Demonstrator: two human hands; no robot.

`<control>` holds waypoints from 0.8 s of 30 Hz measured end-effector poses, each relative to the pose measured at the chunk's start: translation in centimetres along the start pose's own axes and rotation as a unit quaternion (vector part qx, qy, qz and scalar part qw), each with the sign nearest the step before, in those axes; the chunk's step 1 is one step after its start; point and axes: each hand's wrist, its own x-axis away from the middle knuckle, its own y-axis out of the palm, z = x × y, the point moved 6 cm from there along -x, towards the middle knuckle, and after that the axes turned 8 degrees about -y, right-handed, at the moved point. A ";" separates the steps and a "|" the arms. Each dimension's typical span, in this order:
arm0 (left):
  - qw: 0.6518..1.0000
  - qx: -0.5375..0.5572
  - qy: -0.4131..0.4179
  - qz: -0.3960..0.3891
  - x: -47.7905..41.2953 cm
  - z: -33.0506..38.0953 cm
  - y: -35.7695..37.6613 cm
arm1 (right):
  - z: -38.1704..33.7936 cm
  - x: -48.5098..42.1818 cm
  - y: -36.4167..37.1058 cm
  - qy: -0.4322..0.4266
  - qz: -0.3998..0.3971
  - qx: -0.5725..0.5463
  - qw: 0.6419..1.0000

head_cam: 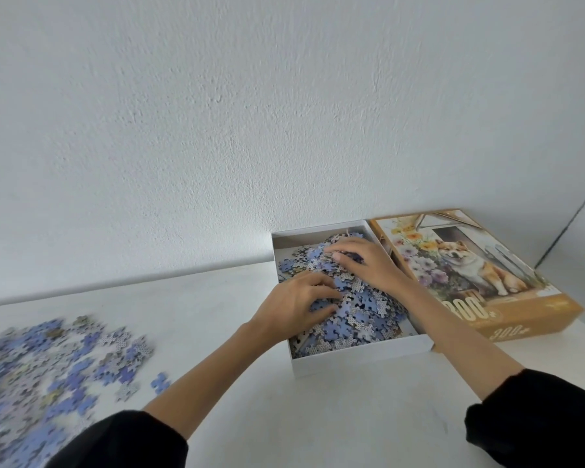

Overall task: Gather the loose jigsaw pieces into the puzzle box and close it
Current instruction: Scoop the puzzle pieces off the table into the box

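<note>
Head view: the left hand lies with bent fingers on the heap of pieces; whether it grips any cannot be told. The right hand, just beyond it, presses spread fingers on the same heap and holds nothing. The heap fills the white puzzle box. Right of the right hand, touching the box, lies the lid, printed "300+" beside a dog among flowers. Far left of the left hand, blurred loose jigsaw pieces cover the table.

a rough-textured white wall rises behind a pale white tabletop in soft, even light, with a dark seam slanting down at far right
</note>
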 end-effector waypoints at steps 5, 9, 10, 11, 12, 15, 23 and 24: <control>1.000 0.012 -0.001 0.024 0.4 -0.2 -0.5 | -0.5 0.2 -1.8 -0.011 0.082 0.006 0.997; 1.000 0.016 0.014 -0.013 0.6 -0.1 0.1 | 0.0 0.1 0.0 -0.019 -0.010 0.052 0.998; 1.000 0.012 0.010 -0.011 0.6 -0.1 0.1 | 0.1 0.1 0.2 -0.014 -0.021 0.062 0.998; 1.000 0.007 0.007 -0.005 0.6 -0.2 -0.1 | 0.1 0.1 0.2 -0.010 -0.024 0.067 0.997; 1.000 0.002 0.003 0.008 0.6 -0.2 -0.2 | -0.1 0.1 0.0 -0.012 -0.019 0.066 0.998; 0.999 0.001 0.004 0.053 0.8 0.2 -0.9 | -1.4 0.3 -0.9 -0.054 0.041 0.057 0.996; 0.999 -0.011 0.037 0.027 1.4 1.1 -1.2 | -1.5 0.6 -0.4 -0.011 0.008 0.069 0.998; 0.998 -0.013 0.045 0.037 1.7 1.2 -1.6 | -1.9 0.8 -0.5 -0.007 0.023 0.060 0.998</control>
